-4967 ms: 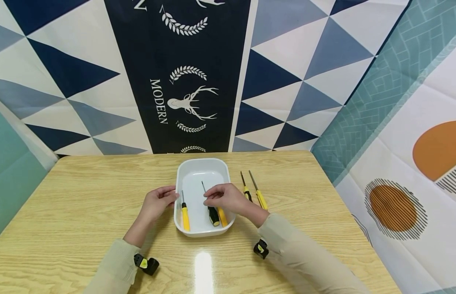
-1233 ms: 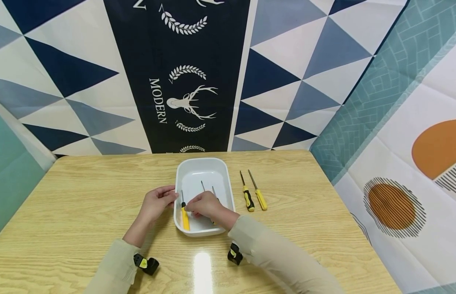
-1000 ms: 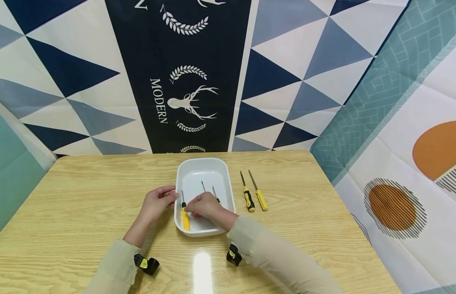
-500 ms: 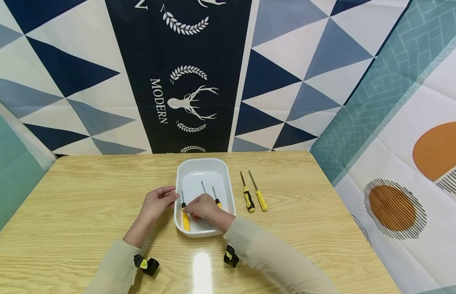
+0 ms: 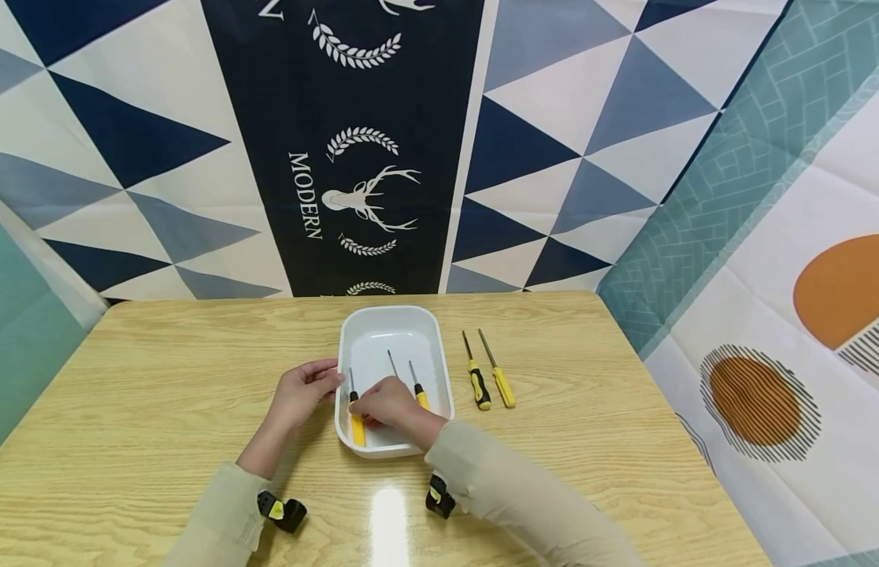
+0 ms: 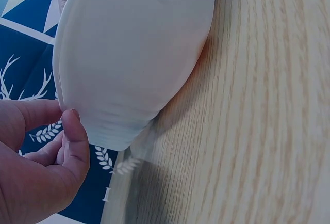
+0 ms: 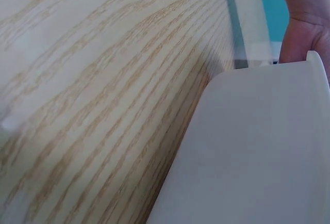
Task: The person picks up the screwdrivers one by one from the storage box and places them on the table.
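In the head view, a white tray [image 5: 393,315] holds three screwdrivers. My left hand [image 5: 301,394] pinches its left rim; the left wrist view shows thumb and fingertips on that rim. My right hand [image 5: 390,405] reaches down inside the tray, fingertips holding the yellow handle of the left screwdriver [image 5: 357,429], whose thin shaft points away from me. Right of the hand lies a yellow-and-black screwdriver [image 5: 420,394]. Between them, only the shaft of another screwdriver [image 5: 392,361] shows; my right hand covers its handle. The right wrist view shows mostly the tray's outer wall [image 7: 247,146].
Two more screwdrivers lie side by side on the wooden table [image 5: 163,378] right of the tray: a yellow-and-black one [image 5: 480,386] and a yellow one [image 5: 505,386]. A patterned cloth [image 5: 369,157] hangs behind the table's back edge.
Earlier my right hand was over the middle of the tray by the black-handled screwdriver; it moved left to the yellow one, then slightly toward me. The left hand stayed on the rim.
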A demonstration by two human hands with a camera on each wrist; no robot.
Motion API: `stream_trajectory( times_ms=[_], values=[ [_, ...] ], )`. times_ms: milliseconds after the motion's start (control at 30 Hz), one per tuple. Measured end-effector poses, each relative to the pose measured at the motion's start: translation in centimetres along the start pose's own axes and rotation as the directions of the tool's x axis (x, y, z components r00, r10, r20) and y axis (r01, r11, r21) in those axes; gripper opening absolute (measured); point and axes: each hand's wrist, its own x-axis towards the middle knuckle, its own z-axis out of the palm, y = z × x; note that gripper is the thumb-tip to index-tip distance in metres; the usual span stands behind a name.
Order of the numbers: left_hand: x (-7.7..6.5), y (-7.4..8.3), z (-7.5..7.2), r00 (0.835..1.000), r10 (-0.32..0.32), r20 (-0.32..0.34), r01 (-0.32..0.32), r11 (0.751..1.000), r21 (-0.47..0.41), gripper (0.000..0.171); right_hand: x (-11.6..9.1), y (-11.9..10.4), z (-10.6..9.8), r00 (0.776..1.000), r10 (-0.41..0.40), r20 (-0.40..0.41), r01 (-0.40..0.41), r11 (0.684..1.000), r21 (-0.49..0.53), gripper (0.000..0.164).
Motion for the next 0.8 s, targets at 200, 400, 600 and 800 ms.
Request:
stream_trajectory(
  times_ms=[200, 400, 600, 800],
  values=[
    [-0.04, 0.05, 0.05, 1.0, 0.002, -0.003, -0.002, 1.0, -0.003, 0.041, -0.11, -0.12, 0.05, 1.0, 0.016, -0.001, -0.016, 1.0, -0.003, 0.015],
    [-0.08, 0.07, 0.09, 1.0, 0.001, -0.002, -0.001, 1.0, 0.0, 0.04, 0.1, -0.23, 0.13, 1.0, 0.016, -0.015, -0.017, 0.999, -0.028, 0.016],
    [-0.04, -0.01, 0.09, 1.0, -0.01, -0.003, 0.01, 1.0, 0.012, 0.038, 0.26, -0.17, 0.32, 0.999, -0.002, -0.034, 0.0, 0.998, -0.064, 0.016],
    [-0.02, 0.01, 0.09, 1.0, -0.013, 0.001, 0.013, 1.0, 0.012, 0.038, 0.1, -0.18, 0.45, 0.999, -0.019, -0.043, 0.015, 0.996, -0.089, 0.018]
  ],
)
